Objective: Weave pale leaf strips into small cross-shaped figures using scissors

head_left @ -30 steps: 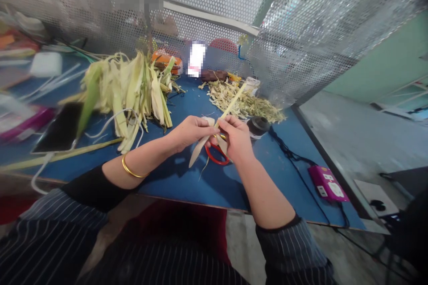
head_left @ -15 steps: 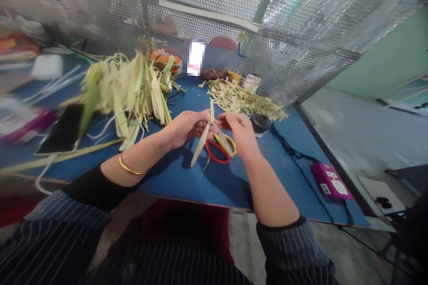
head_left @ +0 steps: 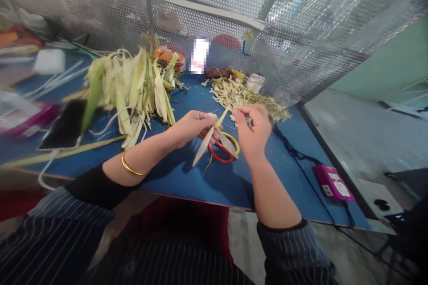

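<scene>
In the head view my left hand (head_left: 197, 127) pinches a small corn husk piece (head_left: 203, 148), tied or folded at its middle. Two pale strips hang from it and a greenish end points up and right. My right hand (head_left: 253, 127) is raised just to the right, thumb and fingertips pressed together; whatever they hold is too fine to make out. Below the husk piece, scissors with red and yellow handles (head_left: 221, 159) lie on the blue table; their blades are hidden.
A large heap of corn husks (head_left: 122, 84) lies to the left, beside a phone (head_left: 63, 124) with a white cable. Husk scraps (head_left: 234, 93) are piled at the back. A purple power socket block (head_left: 333, 182) and black cables (head_left: 294, 151) lie on the right. Perforated metal panels stand behind.
My right hand has moved away to the right and up from the husk piece, its fingers now pinched. The husk's upper end has tilted right. My left hand keeps its hold.
</scene>
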Motion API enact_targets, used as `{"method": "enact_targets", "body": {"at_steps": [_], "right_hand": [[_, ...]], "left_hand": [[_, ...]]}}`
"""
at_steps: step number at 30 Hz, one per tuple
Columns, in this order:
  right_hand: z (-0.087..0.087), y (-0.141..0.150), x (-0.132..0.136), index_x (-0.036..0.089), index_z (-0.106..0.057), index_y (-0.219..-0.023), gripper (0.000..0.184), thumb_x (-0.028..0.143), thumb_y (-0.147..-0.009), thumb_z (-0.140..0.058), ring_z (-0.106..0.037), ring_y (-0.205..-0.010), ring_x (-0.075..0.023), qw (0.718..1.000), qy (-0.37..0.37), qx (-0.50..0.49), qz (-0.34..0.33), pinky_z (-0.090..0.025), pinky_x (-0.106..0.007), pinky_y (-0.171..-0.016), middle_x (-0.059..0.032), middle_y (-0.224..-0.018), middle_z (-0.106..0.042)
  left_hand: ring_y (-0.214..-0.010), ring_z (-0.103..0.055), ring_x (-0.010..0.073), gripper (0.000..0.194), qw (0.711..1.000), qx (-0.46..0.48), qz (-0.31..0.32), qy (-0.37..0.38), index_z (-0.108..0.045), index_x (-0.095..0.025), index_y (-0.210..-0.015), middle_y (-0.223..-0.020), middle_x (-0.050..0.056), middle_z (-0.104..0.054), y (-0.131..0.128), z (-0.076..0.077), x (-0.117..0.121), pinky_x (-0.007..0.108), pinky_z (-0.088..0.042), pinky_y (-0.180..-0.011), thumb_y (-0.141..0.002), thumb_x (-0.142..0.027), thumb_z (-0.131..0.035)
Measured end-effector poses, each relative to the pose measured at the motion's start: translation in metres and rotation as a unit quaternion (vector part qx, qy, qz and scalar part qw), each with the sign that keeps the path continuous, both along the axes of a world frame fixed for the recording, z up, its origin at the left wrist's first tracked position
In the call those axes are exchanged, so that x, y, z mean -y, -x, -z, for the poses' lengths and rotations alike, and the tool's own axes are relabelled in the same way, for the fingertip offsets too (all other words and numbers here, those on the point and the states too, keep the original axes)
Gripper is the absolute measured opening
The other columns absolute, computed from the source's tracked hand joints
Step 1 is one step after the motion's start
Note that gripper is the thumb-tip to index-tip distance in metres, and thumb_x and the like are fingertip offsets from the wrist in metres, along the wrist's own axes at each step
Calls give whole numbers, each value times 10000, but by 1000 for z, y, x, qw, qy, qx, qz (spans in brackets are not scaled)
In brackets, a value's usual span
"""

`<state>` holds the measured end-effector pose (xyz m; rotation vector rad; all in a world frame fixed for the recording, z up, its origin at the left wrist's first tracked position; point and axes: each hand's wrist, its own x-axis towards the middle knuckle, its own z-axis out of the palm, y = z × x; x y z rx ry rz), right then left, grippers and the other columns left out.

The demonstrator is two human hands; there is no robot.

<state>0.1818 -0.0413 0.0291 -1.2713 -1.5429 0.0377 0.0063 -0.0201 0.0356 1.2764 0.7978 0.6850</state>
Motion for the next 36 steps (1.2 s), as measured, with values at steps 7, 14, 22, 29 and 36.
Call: {"method": "enact_targets", "body": {"at_steps": [7, 14, 22, 29, 36], "right_hand": [[9, 4, -4, 215, -687, -661, 228, 359, -816, -601, -613, -870, -191, 972, 168, -12, -163, -436, -368, -860, -27, -807, -683], [15, 15, 0, 181, -643, -641, 178, 336, -721, -678, -429, -479, -80, 916, 243, -268, -171, -357, -230, -465, 33, -558, -548], [16, 21, 1, 197, -618, -650, 222, 395, -703, -703, -335, -384, -54, 880, 283, -340, -174, -244, -214, -367, 55, -490, -479], [21, 24, 1, 194, -612, -650, 202, 370, -714, -691, -329, -384, -51, 883, 268, -336, -187, -243, -216, -366, 51, -515, -510], [13, 9, -6, 195, -647, -727, 286, 469, -795, -602, -497, -501, -103, 926, 251, -215, -181, -388, -234, -497, 25, -560, -574]], "left_hand": [[-576, -600, 91, 130, 993, -49, 75, -72, -691, -100, -758, -704, 60, -687, -3, 1, 7, 203, -416, -559, -763, -167, -580], [-583, -607, 99, 106, 991, -64, 99, -69, -698, -107, -731, -692, 62, -686, -2, 8, 3, 221, -461, -613, -743, -178, -621], [-614, -638, 117, 204, 990, -43, 129, -47, -704, -111, -748, -746, 86, -709, -1, 11, 0, 216, -477, -597, -769, -309, -659], [-560, -638, 123, 271, 993, -26, 116, 18, -694, -108, -721, -708, 92, -706, -8, 15, 3, 241, -499, -581, -807, -356, -624], [-548, -607, 94, 242, 995, 5, 86, 48, -691, -115, -814, -718, 56, -685, -3, 12, 0, 207, -464, -548, -807, -350, -632]]}}
